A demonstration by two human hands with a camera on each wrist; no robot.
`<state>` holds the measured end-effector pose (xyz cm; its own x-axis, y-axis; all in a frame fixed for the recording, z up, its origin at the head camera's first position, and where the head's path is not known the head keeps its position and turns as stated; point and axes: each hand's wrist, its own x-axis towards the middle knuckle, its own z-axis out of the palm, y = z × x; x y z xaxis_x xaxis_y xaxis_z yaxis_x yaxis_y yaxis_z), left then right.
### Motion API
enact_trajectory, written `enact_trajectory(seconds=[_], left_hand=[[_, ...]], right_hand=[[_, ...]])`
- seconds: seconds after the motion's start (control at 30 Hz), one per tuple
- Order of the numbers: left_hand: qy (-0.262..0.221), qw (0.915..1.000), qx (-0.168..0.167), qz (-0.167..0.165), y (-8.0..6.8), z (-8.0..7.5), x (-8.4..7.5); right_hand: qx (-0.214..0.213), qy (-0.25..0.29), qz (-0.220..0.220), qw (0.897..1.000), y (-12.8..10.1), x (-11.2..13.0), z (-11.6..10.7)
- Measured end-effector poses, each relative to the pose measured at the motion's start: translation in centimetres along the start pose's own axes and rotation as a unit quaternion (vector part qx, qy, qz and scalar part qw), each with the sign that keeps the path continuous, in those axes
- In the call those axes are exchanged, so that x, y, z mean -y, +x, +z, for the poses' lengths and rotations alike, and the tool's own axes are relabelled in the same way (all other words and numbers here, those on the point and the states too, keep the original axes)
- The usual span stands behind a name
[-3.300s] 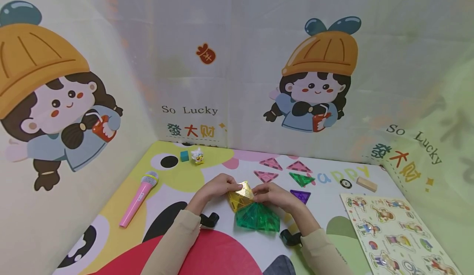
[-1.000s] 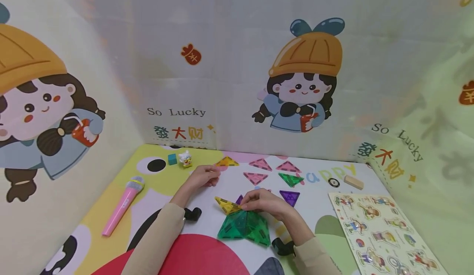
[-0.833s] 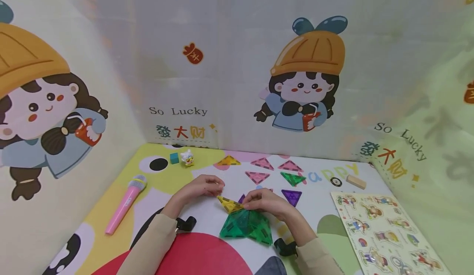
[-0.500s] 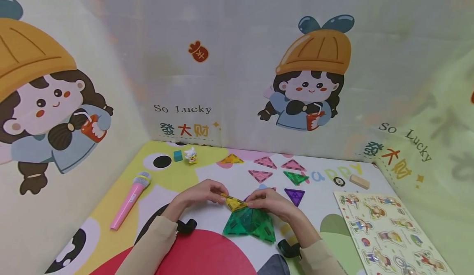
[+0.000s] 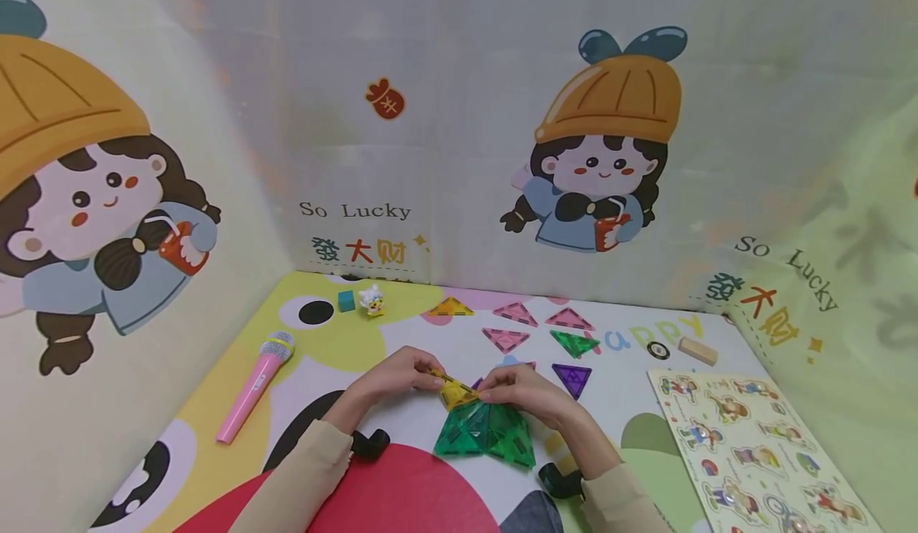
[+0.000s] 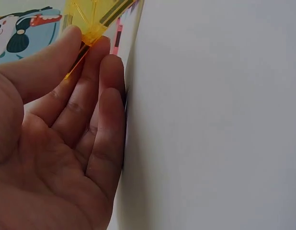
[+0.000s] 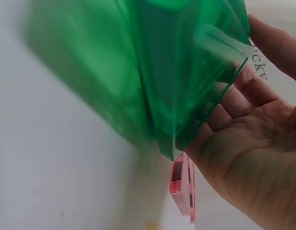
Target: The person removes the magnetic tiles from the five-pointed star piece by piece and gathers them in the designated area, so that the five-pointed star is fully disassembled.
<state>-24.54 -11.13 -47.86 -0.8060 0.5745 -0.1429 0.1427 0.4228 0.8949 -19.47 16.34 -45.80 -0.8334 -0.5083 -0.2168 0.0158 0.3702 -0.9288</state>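
Both hands meet over the counter [image 5: 402,334], left hand [image 5: 393,375] and right hand [image 5: 522,389] pinching one yellow tile [image 5: 455,392] above the green tiles [image 5: 486,435].

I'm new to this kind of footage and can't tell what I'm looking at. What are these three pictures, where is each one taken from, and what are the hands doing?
No machine here: a person works with two bare hands, wearing three cameras. The wide picture comes from a camera on the head, looking down at a cartoon-printed play mat. The two close-ups come from cameras on each wrist.

In the head view, the left hand and right hand both hold a yellow triangle tile at the top of a cluster of green triangle tiles. The left wrist view shows thumb and fingers pinching the yellow tile's corner.

Also on the mat: loose pink triangle tiles, a purple triangle tile, a pink toy microphone, a teal cube and a character puzzle board.
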Motion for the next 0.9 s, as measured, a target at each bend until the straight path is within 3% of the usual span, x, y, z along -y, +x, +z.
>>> enact_trajectory(seconds=[0.53, 0.77, 0.9], left_hand=[[-0.009, 0.9988, -0.034, -0.035, 0.2, 0.2, 0.1], [-0.014, 0.9988, -0.025, -0.039, 0.1, -0.3, 0.1], [-0.025, 0.9976, -0.042, -0.05, 0.0, -1.1, 0.6]], right_hand=[[-0.001, -0.002, -0.003, 1.0, 0.1, -0.1, 0.1], [0.002, -0.007, -0.008, 1.0, 0.1, -0.1, 0.1], [0.006, -0.006, -0.01, 1.0, 0.0, -0.1, 0.1]])
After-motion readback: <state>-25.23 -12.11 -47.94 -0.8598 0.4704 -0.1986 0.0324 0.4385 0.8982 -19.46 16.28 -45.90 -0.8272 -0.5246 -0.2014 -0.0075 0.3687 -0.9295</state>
